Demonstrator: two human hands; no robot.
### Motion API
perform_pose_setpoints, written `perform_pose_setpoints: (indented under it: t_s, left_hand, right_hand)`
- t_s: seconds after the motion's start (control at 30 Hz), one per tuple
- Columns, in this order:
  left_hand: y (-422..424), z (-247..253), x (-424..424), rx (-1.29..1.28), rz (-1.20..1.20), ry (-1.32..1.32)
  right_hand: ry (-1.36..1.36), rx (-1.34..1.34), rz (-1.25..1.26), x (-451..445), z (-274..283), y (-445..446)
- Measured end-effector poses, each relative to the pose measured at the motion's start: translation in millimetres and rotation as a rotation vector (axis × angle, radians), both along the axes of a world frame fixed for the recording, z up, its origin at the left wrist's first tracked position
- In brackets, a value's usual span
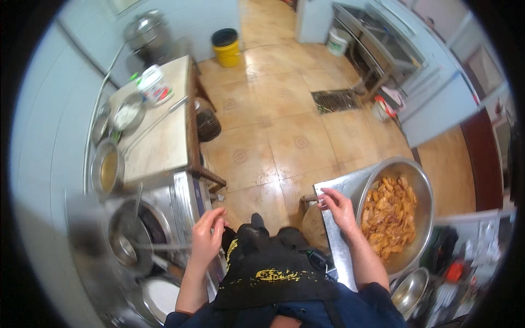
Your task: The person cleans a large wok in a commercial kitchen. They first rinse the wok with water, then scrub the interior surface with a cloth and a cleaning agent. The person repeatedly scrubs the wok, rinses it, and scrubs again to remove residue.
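My left hand (208, 234) hangs in the air beside the stove, fingers loosely curled, with nothing in it. A wok (137, 242) with a ladle (124, 249) in it is the nearest cookware to that hand. My right hand (338, 211) is over the corner of a metal-topped table (338, 246), fingers apart and empty; whether it touches the top I cannot tell. Right of it stands a large steel basin (426, 205) holding a heap of brown, glossy meat pieces (389, 217). A black apron (279, 283) covers my front.
On the left, a wooden table (164, 139) bears a bowl of white powder (128, 112), a white plastic tub (155, 84) and a long-handled tool (160, 121). A yellow bucket (227, 49), floor drain grate (334, 101) and steel sink (379, 39) lie ahead. A steel bowl (410, 289) sits lower right.
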State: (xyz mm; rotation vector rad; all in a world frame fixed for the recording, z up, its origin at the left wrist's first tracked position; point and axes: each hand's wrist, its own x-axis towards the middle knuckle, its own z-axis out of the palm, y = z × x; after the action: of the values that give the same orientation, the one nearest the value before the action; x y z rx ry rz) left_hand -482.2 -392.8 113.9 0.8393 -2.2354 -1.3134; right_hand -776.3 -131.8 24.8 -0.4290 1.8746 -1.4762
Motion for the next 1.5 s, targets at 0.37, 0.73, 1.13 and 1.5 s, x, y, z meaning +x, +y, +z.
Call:
perform_pose_setpoints:
  t_s: [0.37, 0.73, 1.13, 1.5]
  left_hand:
    - [-193.6, -89.5, -276.2, -0.280, -0.354, -0.274]
    - [-378.8, -295.3, -241.2, 0.869, 0.379, -0.717]
    - [-486.9, -377.8, -625.8, 0.882, -0.154, -0.896]
    - [-633.2, -246.6, -1164.4, 0.544, -0.087, -0.396]
  right_hand:
    - [-0.114, -0.012, -0.425, -171.4, -83.0, -71.4]
    - [0.152, 0.155, -0.238, -459.5, -72.5, -232.7]
    - [0.340, 0.515, -0.237, -715.1, -126.5, -249.3]
    - [0.040, 0.359, -0.794, -942.3, -156.8, -183.8]
